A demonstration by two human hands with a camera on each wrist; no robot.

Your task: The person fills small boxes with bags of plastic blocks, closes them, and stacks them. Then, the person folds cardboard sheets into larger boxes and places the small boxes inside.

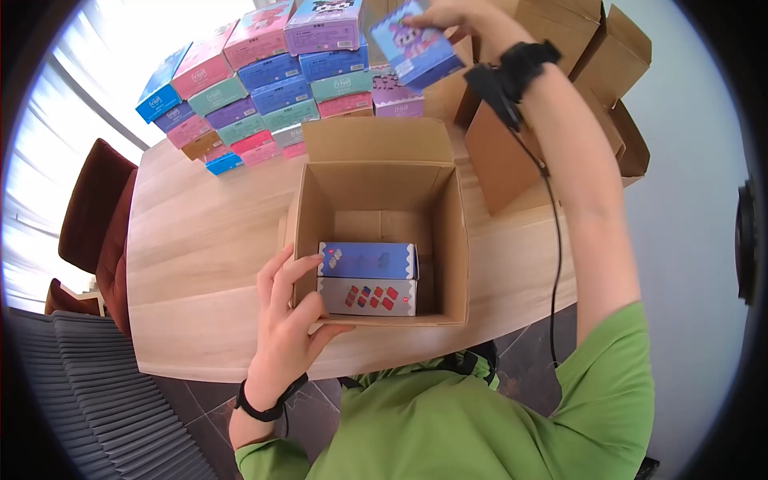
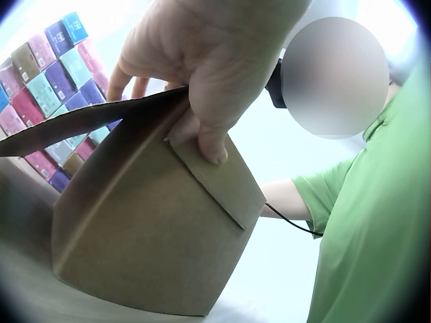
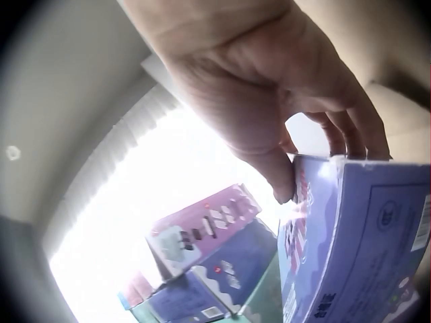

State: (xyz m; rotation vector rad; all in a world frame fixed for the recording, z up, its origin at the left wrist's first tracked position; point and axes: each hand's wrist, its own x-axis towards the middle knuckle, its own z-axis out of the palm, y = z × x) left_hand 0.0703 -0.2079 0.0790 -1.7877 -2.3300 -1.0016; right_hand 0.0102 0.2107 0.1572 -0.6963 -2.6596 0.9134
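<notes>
My right hand holds a blue-purple illustrated box by its upper edge, in the air at the right end of the stacked boxes. In the right wrist view the thumb lies on one face of that box and the fingers on the other side. My left hand grips the near left corner of an open cardboard carton, thumb outside, other fingers over the rim. Inside the carton, a blue box and a grey box lie side by side against the near wall.
Several rows of colourful boxes are stacked at the back left of the wooden table. More open cartons stand at the right. A brown chair is beyond the left edge. A cable hangs from my right wrist.
</notes>
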